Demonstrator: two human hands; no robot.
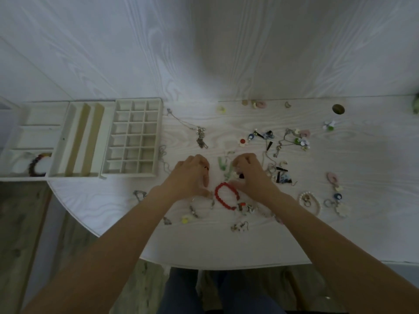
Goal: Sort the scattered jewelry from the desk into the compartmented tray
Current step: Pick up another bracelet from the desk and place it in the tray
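Flanking red bracelet (226,196) mid-desk, both hands' grips unclear, tray (132,138) left edge

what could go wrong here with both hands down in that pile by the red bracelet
1. The left hand and right hand work close around the red beaded bracelet; small earrings beside it could get dragged or knocked.
2. The thin silver chain necklace lies loose near the white grid tray and may tangle or snag.
3. The small yellow flower earring sits near the white desk's front edge; a forearm sweep might push it off.
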